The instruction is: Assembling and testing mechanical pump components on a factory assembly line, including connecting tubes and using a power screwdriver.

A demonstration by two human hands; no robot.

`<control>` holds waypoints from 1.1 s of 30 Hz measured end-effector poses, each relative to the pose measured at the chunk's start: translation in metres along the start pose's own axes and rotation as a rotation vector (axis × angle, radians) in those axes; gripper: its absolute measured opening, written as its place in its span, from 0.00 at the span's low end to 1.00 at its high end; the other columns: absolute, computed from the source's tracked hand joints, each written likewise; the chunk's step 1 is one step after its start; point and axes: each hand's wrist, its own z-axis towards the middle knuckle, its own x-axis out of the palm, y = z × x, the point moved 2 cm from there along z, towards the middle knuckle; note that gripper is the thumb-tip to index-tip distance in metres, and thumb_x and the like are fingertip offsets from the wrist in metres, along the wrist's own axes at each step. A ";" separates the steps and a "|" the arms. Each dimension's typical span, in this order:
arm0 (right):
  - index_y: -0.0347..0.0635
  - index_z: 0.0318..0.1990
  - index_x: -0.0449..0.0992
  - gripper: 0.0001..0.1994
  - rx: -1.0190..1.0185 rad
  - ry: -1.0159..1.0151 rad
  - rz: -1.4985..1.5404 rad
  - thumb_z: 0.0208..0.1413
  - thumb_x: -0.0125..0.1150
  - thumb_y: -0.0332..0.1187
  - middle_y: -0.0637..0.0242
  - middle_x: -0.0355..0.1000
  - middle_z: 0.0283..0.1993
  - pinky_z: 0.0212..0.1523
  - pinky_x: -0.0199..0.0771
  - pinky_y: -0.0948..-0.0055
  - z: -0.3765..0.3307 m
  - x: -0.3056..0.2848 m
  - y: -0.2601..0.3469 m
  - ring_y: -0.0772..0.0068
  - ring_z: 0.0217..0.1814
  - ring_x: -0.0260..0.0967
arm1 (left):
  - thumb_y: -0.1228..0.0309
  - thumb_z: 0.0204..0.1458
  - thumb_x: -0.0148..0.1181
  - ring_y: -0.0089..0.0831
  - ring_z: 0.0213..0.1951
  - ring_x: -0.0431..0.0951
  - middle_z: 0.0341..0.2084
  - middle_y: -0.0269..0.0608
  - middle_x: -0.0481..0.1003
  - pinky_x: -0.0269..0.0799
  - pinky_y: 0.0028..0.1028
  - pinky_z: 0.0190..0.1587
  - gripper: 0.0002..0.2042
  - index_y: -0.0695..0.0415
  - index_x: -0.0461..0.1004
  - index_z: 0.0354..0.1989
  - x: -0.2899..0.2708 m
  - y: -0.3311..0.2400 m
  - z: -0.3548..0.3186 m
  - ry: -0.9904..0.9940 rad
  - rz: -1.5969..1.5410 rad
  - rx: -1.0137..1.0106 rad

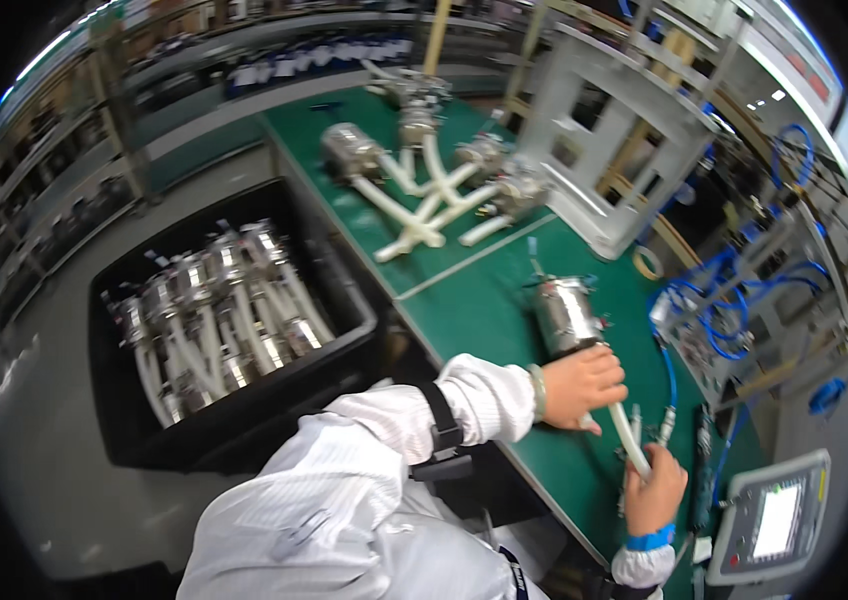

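A shiny metal canister (566, 312) stands on the green workbench (474, 325), with thin fittings at its top. My left hand (580, 386) is closed at the canister's near end, its fingers curled over where a white tube (625, 432) comes out. Closer to me and to the right, my right hand (656, 492) grips the far end of that tube. Beside the right hand's fingers is a metal fitting on a blue hose (671, 385). What lies under the left palm is hidden.
Several more metal canisters (352, 150) with white tubes lie at the bench's far end. A black bin (129, 445) holding others stands left. Beyond the bench rises a grey metal frame (569, 130). Coiled blue hoses (729, 310) hang at right, above a control panel (776, 525).
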 end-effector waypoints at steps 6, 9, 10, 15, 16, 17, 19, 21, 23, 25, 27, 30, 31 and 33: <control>0.33 0.30 0.73 0.07 0.015 0.226 0.544 0.53 0.64 0.26 0.63 0.64 0.19 0.23 0.57 0.72 -0.011 -0.037 0.055 0.72 0.20 0.61 | 0.52 0.42 0.71 0.52 0.58 0.65 0.52 0.52 0.64 0.58 0.48 0.65 0.36 0.58 0.67 0.58 -0.063 -0.040 -0.054 -0.128 0.191 -0.115; 0.34 0.29 0.73 0.10 0.009 0.263 0.701 0.56 0.64 0.31 0.69 0.62 0.18 0.22 0.54 0.74 -0.013 -0.042 0.075 0.80 0.20 0.58 | 0.57 0.48 0.71 0.54 0.57 0.64 0.54 0.55 0.61 0.61 0.45 0.62 0.39 0.61 0.58 0.65 -0.087 -0.057 -0.102 -0.144 -0.070 -0.698; 0.34 0.29 0.74 0.11 -0.024 0.281 0.768 0.56 0.64 0.33 0.70 0.62 0.18 0.22 0.53 0.74 -0.014 -0.045 0.083 0.80 0.20 0.58 | 0.57 0.49 0.71 0.52 0.56 0.65 0.53 0.55 0.62 0.62 0.43 0.61 0.40 0.62 0.57 0.65 -0.096 -0.063 -0.115 -0.102 -0.211 -0.812; 0.34 0.32 0.76 0.22 -0.166 0.287 0.934 0.56 0.65 0.50 0.70 0.63 0.21 0.23 0.53 0.77 -0.022 -0.066 0.110 0.80 0.22 0.59 | 0.54 0.50 0.70 0.52 0.58 0.64 0.55 0.55 0.63 0.61 0.43 0.63 0.42 0.62 0.55 0.68 -0.128 -0.086 -0.144 -0.108 -0.223 -0.685; 0.34 0.32 0.76 0.22 -0.155 0.280 0.922 0.56 0.65 0.50 0.70 0.63 0.21 0.23 0.53 0.77 -0.021 -0.065 0.111 0.80 0.22 0.59 | 0.51 0.48 0.71 0.53 0.61 0.62 0.59 0.56 0.61 0.58 0.44 0.65 0.46 0.62 0.53 0.69 -0.126 -0.085 -0.154 -0.138 -0.061 -0.647; 0.34 0.33 0.75 0.21 -0.120 0.226 1.056 0.58 0.65 0.49 0.69 0.65 0.21 0.23 0.56 0.76 -0.022 -0.063 0.107 0.79 0.21 0.61 | 0.51 0.47 0.72 0.55 0.63 0.60 0.61 0.57 0.59 0.56 0.45 0.66 0.48 0.62 0.51 0.70 -0.126 -0.089 -0.155 -0.159 -0.067 -0.685; 0.33 0.35 0.74 0.23 -0.064 0.134 1.254 0.62 0.61 0.51 0.71 0.66 0.22 0.22 0.56 0.77 -0.014 -0.076 0.115 0.81 0.20 0.60 | 0.51 0.45 0.73 0.57 0.66 0.56 0.63 0.59 0.56 0.53 0.46 0.68 0.53 0.62 0.46 0.72 -0.125 -0.096 -0.156 -0.188 -0.074 -0.756; 0.33 0.38 0.72 0.25 -0.053 0.148 1.391 0.64 0.57 0.53 0.76 0.61 0.21 0.21 0.49 0.80 0.012 -0.095 0.135 0.86 0.19 0.53 | 0.49 0.44 0.73 0.58 0.67 0.53 0.66 0.61 0.51 0.51 0.46 0.70 0.57 0.61 0.40 0.74 -0.117 -0.104 -0.161 -0.185 -0.034 -0.818; 0.32 0.39 0.71 0.25 -0.056 0.163 1.450 0.65 0.56 0.52 0.77 0.59 0.19 0.21 0.47 0.81 0.029 -0.109 0.143 0.87 0.19 0.50 | 0.50 0.42 0.75 0.59 0.68 0.52 0.67 0.61 0.49 0.50 0.46 0.71 0.60 0.62 0.36 0.74 -0.120 -0.108 -0.154 -0.240 -0.049 -0.788; 0.32 0.40 0.70 0.25 -0.136 0.197 1.679 0.67 0.53 0.52 0.79 0.56 0.18 0.22 0.46 0.81 0.037 -0.115 0.158 0.88 0.17 0.47 | 0.53 0.40 0.78 0.59 0.68 0.52 0.67 0.62 0.48 0.50 0.47 0.70 0.62 0.63 0.35 0.74 -0.125 -0.112 -0.145 -0.316 -0.059 -0.792; 0.32 0.40 0.70 0.24 -0.163 0.215 1.726 0.68 0.52 0.52 0.79 0.55 0.17 0.22 0.47 0.81 0.033 -0.122 0.169 0.87 0.17 0.47 | 0.52 0.37 0.79 0.57 0.68 0.55 0.67 0.63 0.51 0.53 0.45 0.70 0.63 0.64 0.36 0.74 -0.127 -0.112 -0.143 -0.377 -0.022 -0.743; 0.31 0.40 0.70 0.25 -0.224 0.283 1.782 0.68 0.52 0.52 0.79 0.57 0.16 0.22 0.48 0.81 0.026 -0.132 0.188 0.87 0.16 0.47 | 0.51 0.38 0.80 0.52 0.68 0.57 0.67 0.60 0.54 0.54 0.44 0.70 0.64 0.64 0.36 0.73 -0.133 -0.120 -0.144 -0.426 -0.212 -0.718; 0.31 0.40 0.70 0.26 -0.263 0.346 1.811 0.67 0.52 0.53 0.78 0.57 0.16 0.21 0.48 0.80 0.023 -0.134 0.192 0.87 0.16 0.48 | 0.51 0.39 0.80 0.48 0.69 0.59 0.67 0.57 0.55 0.55 0.43 0.70 0.64 0.64 0.35 0.73 -0.136 -0.124 -0.145 -0.439 -0.384 -0.713; 0.30 0.42 0.69 0.26 -0.312 0.452 1.864 0.66 0.54 0.53 0.77 0.59 0.15 0.20 0.47 0.78 0.020 -0.138 0.198 0.86 0.14 0.48 | 0.47 0.41 0.77 0.43 0.68 0.61 0.68 0.53 0.55 0.57 0.42 0.69 0.64 0.63 0.32 0.73 -0.136 -0.128 -0.149 -0.517 -0.560 -0.656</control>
